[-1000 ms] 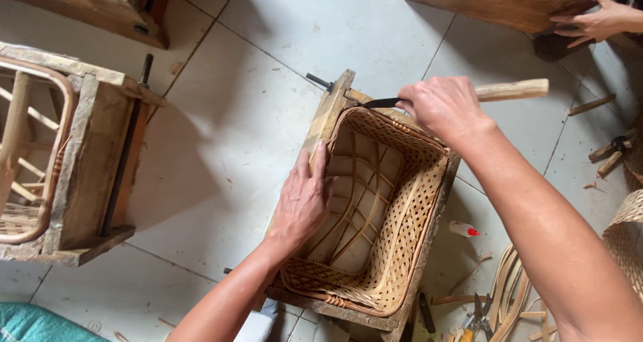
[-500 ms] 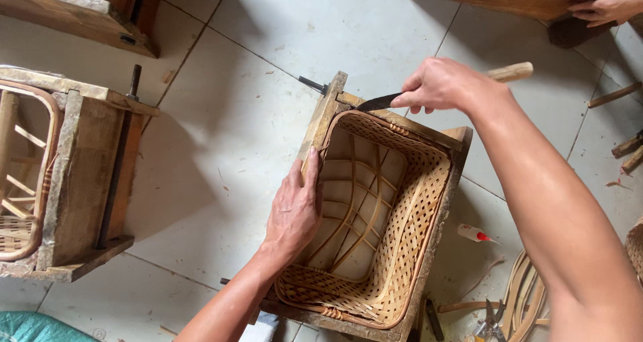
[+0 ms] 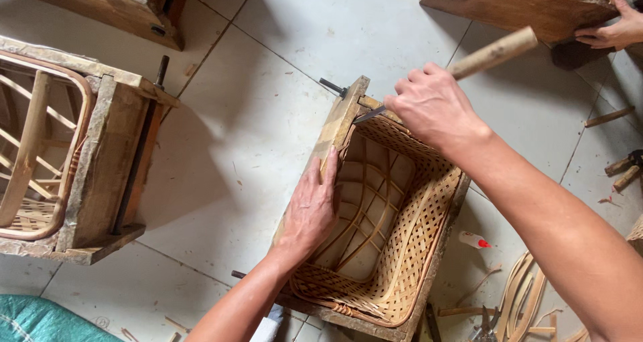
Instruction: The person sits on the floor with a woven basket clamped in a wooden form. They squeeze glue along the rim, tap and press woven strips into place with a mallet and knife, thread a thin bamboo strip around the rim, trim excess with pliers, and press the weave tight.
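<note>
**Blade worked at the basket rim, with a bare hand close by**

A woven basket [image 3: 388,228] sits inside a wooden frame [image 3: 338,124] on the tiled floor [image 3: 268,47]. The right hand [image 3: 432,104] is clamped around a tool with a pale wooden handle [image 3: 492,52], and its dark blade [image 3: 370,114] is pressed in at the far rim, between the weave and the frame. The left hand [image 3: 311,208] is laid flat on the near-left rim, fingers together and curled over the edge, gripping nothing but steadying the frame

Judged from this, a slip is the main risk: if the blade is forced and jumps free, it could be driven down the rim toward the left hand, which lies near its line. A strand could also be cut or split if the blade is levered too hard, and the frame could be shifted if the steadying pressure is eased

Compared with half a second earlier, the handle has been tilted up further and the right wrist brought slightly nearer, while the left hand has been kept in the same place on the rim. Another person's hand [image 3: 613,30] rests on a wooden block [image 3: 522,4] at the upper right, as before
</note>
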A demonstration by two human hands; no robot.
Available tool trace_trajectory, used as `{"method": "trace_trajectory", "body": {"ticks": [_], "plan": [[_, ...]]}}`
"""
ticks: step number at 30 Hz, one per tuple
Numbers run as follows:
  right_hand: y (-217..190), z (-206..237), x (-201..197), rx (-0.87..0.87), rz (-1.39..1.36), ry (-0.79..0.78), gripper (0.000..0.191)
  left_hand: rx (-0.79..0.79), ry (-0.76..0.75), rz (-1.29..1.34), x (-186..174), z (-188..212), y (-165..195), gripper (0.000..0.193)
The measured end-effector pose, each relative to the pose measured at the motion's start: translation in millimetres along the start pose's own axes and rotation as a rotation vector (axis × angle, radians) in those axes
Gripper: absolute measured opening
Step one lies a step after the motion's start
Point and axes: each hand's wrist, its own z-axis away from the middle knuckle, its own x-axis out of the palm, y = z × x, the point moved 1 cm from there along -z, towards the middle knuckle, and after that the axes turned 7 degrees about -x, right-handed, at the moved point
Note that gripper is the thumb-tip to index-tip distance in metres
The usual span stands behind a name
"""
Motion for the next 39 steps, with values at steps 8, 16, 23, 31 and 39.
{"method": "trace_trajectory", "body": {"ticks": [8,16,23,31,39], "plan": [[-2,-57,-34,-0.045,0.07,-0.009,0.03,-0.082,-0.003,0.221,5,1,-10,0.1],[-27,28,-38,-0.13,0.12,0.36,0.017,-0.123,-0.061,0.315,8,5,-20,0.114],[-72,39,-31,-0.188,0.069,0.22,0.022,-0.166,-0.143,0.304,12,7,-21,0.114],[-84,-9,-64,-0.21,0.275,-0.186,0.02,-0.042,-0.037,0.298,17,4,-23,0.11],[-72,-7,-70,-0.197,0.212,-0.117,0.029,-0.111,-0.017,0.254,24,3,-19,0.098]]}}
